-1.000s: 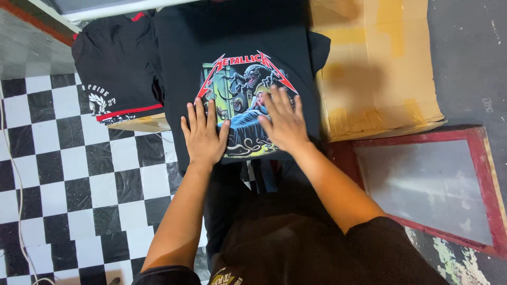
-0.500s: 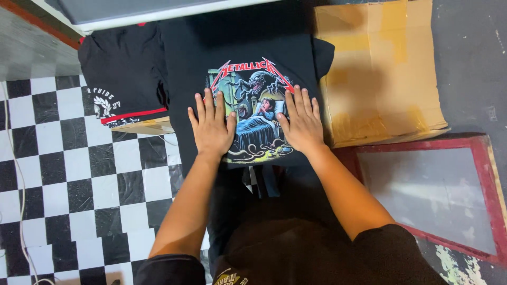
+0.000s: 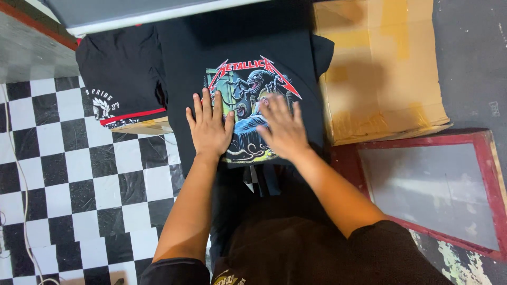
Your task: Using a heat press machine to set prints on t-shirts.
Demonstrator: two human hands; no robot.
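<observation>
- The black-and-white checkered floor (image 3: 79,174) carries everything here; I'm bent over it, looking straight down at my own arms.
- The flattened cardboard sheet (image 3: 380,68) lies along the right side, and below it, towards the lower right corner, sits a red-framed screen (image 3: 428,190) with a grey mesh.
- The black T-shirt (image 3: 253,47) with the colourful printed graphic lies flat in the middle of the floor, its top edge up against the grey board (image 3: 137,10) at the far edge (its right sleeve laps onto the cardboard).
- A second folded black shirt (image 3: 121,79) with a red stripe rests just beside it on the left, on a bit of cardboard.
- Since a moment ago both my hands have slid inward and up across the print, so the cloth under them looks smoother; I judge I'm pressing the wrinkles out.
- My left hand (image 3: 210,126) is spread wide, palm down on the left half of the graphic, gripping nothing.
- My right hand (image 3: 284,129) is likewise flat and open on the right half, slightly blurred from moving, holding nothing.
</observation>
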